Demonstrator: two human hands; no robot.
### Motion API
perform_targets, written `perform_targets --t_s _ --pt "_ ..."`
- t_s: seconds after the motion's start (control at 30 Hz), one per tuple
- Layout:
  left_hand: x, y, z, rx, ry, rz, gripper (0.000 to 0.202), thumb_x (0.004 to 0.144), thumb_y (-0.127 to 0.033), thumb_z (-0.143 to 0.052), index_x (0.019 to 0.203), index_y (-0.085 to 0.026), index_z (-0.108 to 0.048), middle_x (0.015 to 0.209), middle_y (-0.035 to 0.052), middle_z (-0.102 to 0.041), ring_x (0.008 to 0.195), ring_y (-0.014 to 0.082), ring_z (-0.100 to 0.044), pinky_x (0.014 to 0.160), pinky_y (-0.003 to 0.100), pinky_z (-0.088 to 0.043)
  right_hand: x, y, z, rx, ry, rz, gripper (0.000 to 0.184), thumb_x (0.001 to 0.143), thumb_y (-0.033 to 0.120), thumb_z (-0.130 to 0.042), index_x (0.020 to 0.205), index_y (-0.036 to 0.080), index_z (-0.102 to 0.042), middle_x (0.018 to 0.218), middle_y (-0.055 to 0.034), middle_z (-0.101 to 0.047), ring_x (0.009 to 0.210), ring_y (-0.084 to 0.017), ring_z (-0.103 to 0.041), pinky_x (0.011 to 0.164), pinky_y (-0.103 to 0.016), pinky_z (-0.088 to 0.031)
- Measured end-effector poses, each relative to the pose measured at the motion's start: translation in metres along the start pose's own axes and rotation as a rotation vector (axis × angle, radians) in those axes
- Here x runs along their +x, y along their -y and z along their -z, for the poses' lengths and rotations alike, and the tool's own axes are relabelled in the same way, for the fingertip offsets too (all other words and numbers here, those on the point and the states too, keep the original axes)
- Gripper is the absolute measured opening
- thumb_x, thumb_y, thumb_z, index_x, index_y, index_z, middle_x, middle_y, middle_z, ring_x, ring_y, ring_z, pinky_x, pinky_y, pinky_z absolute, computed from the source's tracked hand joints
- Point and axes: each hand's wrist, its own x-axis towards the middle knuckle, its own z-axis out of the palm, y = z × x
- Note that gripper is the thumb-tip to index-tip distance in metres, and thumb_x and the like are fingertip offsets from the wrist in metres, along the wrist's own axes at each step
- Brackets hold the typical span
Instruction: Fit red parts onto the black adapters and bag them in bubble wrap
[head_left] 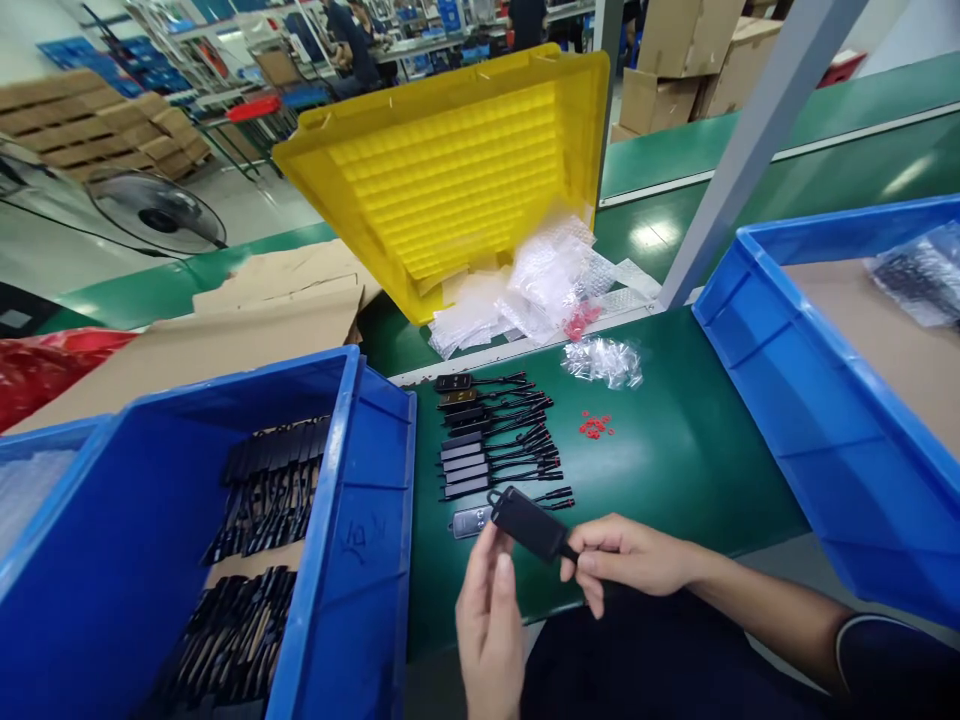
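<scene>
A black rectangular electronic module [529,522] with a small hanging loop is held tilted above the green work surface. My right hand [626,555] pinches it at the cable end. My left hand [491,620] is at its loop end, fingers stretched upward with the fingertips against the edge and the thumb apart below it. Just behind lies a grey-faced module [471,521], partly covered by the held one. Farther back, several similar modules [465,468] lie in a column with their cables toward the right.
Small red rings [596,426] and clear plastic bags [604,362] lie on the green table [660,450]. A blue bin [382,500] with more modules stands left, another blue bin [817,400] right. Behind are a tilted yellow tray [450,170], bubble wrap [551,275] and a grey post [750,160].
</scene>
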Motion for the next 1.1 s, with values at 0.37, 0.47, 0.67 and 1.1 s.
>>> perform_targets --t_s 0.37,0.47,0.67,1.1 --pt "0.062 0.037 0.081 0.801 0.202 -0.194 0.046 0.08 -0.041 -0.064 0.123 -0.026 -0.06 0.125 0.0102 -0.06 0.121 0.0311 -0.05 0.103 0.051 -0.039 -0.023 -0.001 0.03 -0.05 -0.17 0.005 0.035 0.096 0.044 -0.047 0.096 0.012 -0.06 0.063 0.0026 -0.05 0.052 -0.008 -0.047 0.059 -0.024 -0.038" --pt "0.065 0.035 0.08 0.777 0.245 -0.177 0.036 0.079 -0.043 -0.064 0.11 -0.026 -0.068 0.114 0.0095 -0.066 0.112 0.0298 -0.057 0.098 0.047 -0.044 -0.018 -0.001 0.026 -0.069 -0.173 -0.006 0.036 0.096 0.046 -0.047 0.096 0.012 -0.06 0.063 0.0025 -0.05 0.054 -0.009 -0.046 0.06 -0.024 -0.038" --pt "0.059 0.019 0.081 0.616 0.17 0.069 0.04 0.085 -0.052 -0.053 0.102 -0.019 -0.069 0.091 0.0085 -0.071 0.087 0.0244 -0.066 0.078 0.033 -0.051 -0.013 0.001 0.024 -0.081 -0.166 -0.027 0.038 0.095 0.047 -0.046 0.096 0.011 -0.06 0.063 0.0027 -0.049 0.054 -0.008 -0.044 0.059 -0.023 -0.036" --pt "0.064 0.017 0.071 0.643 0.094 0.139 0.042 0.086 -0.055 -0.048 0.078 -0.018 -0.064 0.054 0.0 -0.06 0.059 0.0187 -0.059 0.06 0.025 -0.043 -0.003 0.001 0.019 -0.125 -0.154 -0.08 0.039 0.095 0.048 -0.045 0.096 0.012 -0.06 0.064 0.0022 -0.049 0.056 -0.009 -0.046 0.06 -0.023 -0.039"
